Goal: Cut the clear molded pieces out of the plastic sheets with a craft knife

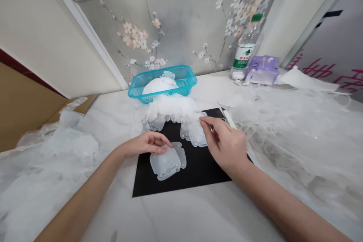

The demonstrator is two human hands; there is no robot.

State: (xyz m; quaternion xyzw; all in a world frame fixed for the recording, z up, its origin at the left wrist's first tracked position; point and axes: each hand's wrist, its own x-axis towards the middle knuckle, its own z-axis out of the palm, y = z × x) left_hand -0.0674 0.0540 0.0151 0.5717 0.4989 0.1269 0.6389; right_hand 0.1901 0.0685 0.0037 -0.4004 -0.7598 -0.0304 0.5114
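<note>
Head view, looking down at a white worktop point(198, 215) with a black mat point(198, 170) laid on it. Both forearms come in from the bottom corners and converge over the mat. Left hand point(147, 144): palm down, wrist low and near the worktop, fingers bunched narrow with the tips closed on the top edge of a stack point(166, 162) of two overlapping translucent plastic pieces that lies flat on the mat's left half. Right hand point(224, 141): back toward the camera, wrist raised, index finger stretched forward, its tip touching a piece point(197, 135) at the mat's far edge; the thumb is hidden, so I cannot tell whether it pinches or only touches. That piece sits at the front of a loose heap point(172, 107) of similar pieces spilling down from a teal basket point(187, 83) behind the mat. By the far wall to the right stand a bottle point(245, 51) and, just beside it, a purple tissue pack point(262, 69). White tulle point(297, 132) is bunched along the right side of the worktop, with more on the left.
</note>
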